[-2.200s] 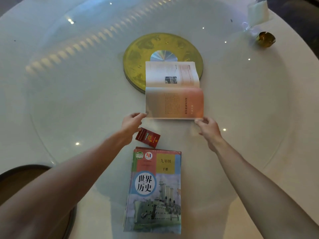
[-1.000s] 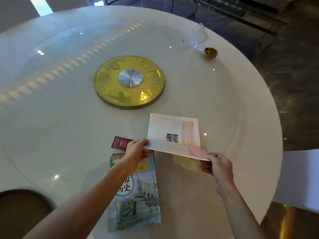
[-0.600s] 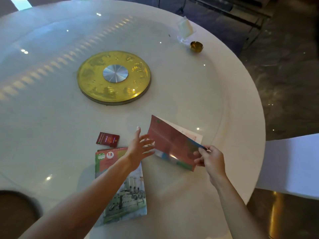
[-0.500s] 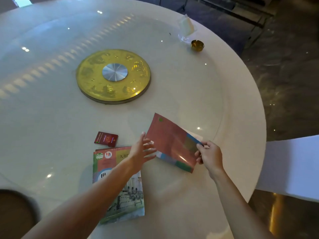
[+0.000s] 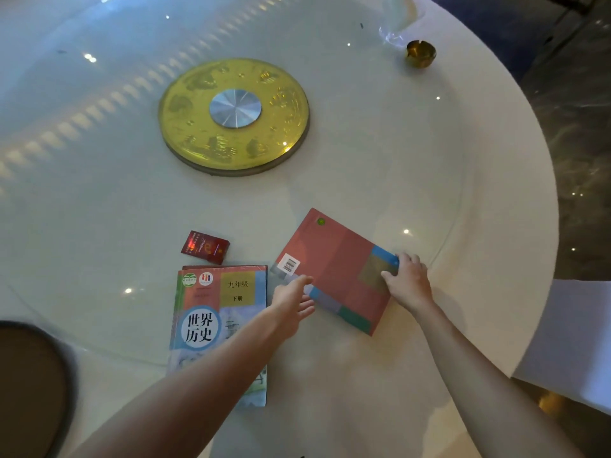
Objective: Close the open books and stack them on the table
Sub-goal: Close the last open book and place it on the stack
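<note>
Two closed books in view on round white glass-topped table [image 5: 413, 166]. Lying back cover up, skewed: salmon-red softcover book with barcode sticker [image 5: 334, 269], just right of blue-and-green history textbook [image 5: 218, 325], that one sitting squarely atop what looks like another volume, only a red edge showing.

Right hand [image 5: 408, 280] pinching the red book's right corner, thumb on the cover, other fingers curled at the edge. Left hand [image 5: 292, 304] held open, fingers extended, tips touching the book's lower-left corner near the barcode, gripping nothing.

Judging step in hand: moving the closed red book onto the textbook pile. Closing seemingly done; stacking not yet done.

Doing it well: getting left fingers under the near-left edge, lifting with both hands so the limp cover is not sagging or fanning open; rotating to square the skew before lowering; aligning spines and corners with the textbook.

Keeping clear of small red cigarette pack [image 5: 205, 246] lying just beyond the pile. Sitting well apart: gold embossed turntable disc [image 5: 185, 104] and small brass ashtray [image 5: 420, 54].
</note>
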Available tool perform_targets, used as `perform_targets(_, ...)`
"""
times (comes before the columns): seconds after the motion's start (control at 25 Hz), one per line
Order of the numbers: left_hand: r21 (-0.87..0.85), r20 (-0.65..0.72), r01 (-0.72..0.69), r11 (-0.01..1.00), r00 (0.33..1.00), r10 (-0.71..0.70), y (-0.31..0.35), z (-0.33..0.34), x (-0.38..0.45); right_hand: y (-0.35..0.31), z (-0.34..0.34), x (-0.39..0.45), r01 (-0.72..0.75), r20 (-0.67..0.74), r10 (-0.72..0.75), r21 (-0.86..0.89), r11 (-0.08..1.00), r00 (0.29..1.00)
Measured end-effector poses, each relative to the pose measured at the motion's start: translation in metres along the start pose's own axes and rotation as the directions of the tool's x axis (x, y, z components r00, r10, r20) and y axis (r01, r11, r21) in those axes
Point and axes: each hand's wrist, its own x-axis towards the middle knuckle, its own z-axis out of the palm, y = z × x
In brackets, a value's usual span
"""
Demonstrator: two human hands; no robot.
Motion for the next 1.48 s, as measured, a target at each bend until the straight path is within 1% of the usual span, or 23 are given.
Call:
perform_targets(0.12,-0.008,-0.014,-0.004,1.000,1.000,0.004,0.000,0.001,0.002,0.008,0.005,-0.001,-0.041,-0.002,0.041,0.001,0.999,0.999)
perform_targets(0.24,0.062,-0.007,-0.035,0.997,0.999,0.035,-0.001,0.005,0.003,0.019,0.008,-0.016,-0.102,-0.019,0.103,0.051,0.993,0.994)
perform_targets(0.36,0.177,0.018,-0.107,0.978,0.994,0.106,0.000,0.013,0.006,0.033,0.025,-0.038,-0.189,-0.022,0.198,0.214,0.958,0.980)
perform_targets(0.44,0.262,0.035,-0.124,0.957,0.992,0.119,0.000,0.015,0.006,0.038,0.037,-0.058,-0.279,0.015,0.299,0.406,0.870,0.954)
perform_targets(0.52,0.348,0.060,-0.141,0.927,0.990,0.128,-0.002,0.012,0.001,0.038,0.038,-0.077,-0.313,0.057,0.340,0.551,0.774,0.939)
perform_targets(0.64,0.459,0.119,-0.235,0.857,0.972,0.203,-0.005,0.000,-0.010,0.033,0.021,-0.099,-0.251,0.126,0.229,0.693,0.676,0.965)
perform_targets(0.76,0.515,0.201,-0.376,0.770,0.927,0.317,-0.001,-0.014,-0.024,0.021,-0.002,-0.110,-0.225,0.166,0.157,0.808,0.544,0.974)
perform_targets(0.84,0.495,0.301,-0.461,0.736,0.886,0.353,0.010,-0.023,-0.037,0.008,-0.020,-0.117,-0.236,0.208,0.111,0.857,0.458,0.972)
perform_targets(0.96,0.452,0.385,-0.516,0.728,0.849,0.363,0.033,-0.039,-0.048,-0.008,-0.045,-0.125,-0.208,0.205,0.052,0.889,0.407,0.977)
perform_targets(1.0,0.444,0.411,-0.536,0.718,0.834,0.368,0.040,-0.045,-0.054,-0.013,-0.052,-0.129,-0.207,0.212,0.027,0.905,0.373,0.977)
perform_targets(1.04,0.440,0.440,-0.568,0.695,0.811,0.385,0.045,-0.051,-0.059,-0.019,-0.059,-0.133,-0.205,0.220,-0.005,0.916,0.346,0.976)
perform_targets(1.12,0.445,0.482,-0.653,0.613,0.752,0.450,0.052,-0.060,-0.070,-0.028,-0.069,-0.141,-0.196,0.231,-0.087,0.934,0.300,0.969)
perform_targets(1.16,0.437,0.486,-0.692,0.575,0.719,0.496,0.053,-0.065,-0.077,-0.035,-0.072,-0.148,-0.171,0.220,-0.141,0.940,0.296,0.965)
perform_targets(1.2,0.410,0.487,-0.728,0.549,0.684,0.543,0.055,-0.070,-0.084,-0.043,-0.073,-0.154,-0.126,0.192,-0.169,0.932,0.340,0.967)
perform_targets(1.24,0.382,0.483,-0.749,0.541,0.661,0.574,0.057,-0.077,-0.089,-0.052,-0.072,-0.160,-0.051,0.138,-0.181,0.907,0.419,0.974)
perform_targets(1.28,0.367,0.486,-0.759,0.538,0.649,0.585,0.059,-0.085,-0.094,-0.061,-0.071,-0.165,0.042,0.063,-0.181,0.851,0.523,0.981)
perform_targets(1.36,0.319,0.494,-0.755,0.573,0.648,0.579,0.064,-0.101,-0.105,-0.079,-0.071,-0.173,0.180,-0.058,-0.202,0.725,0.665,0.978)
perform_targets(1.44,0.269,0.471,-0.758,0.594,0.641,0.606,0.067,-0.121,-0.112,-0.101,-0.072,-0.181,0.290,-0.135,-0.262,0.595,0.749,0.956)
perform_targets(1.48,0.243,0.453,-0.766,0.595,0.632,0.629,0.068,-0.129,-0.117,-0.112,-0.072,-0.184,0.345,-0.171,-0.300,0.537,0.770,0.938)
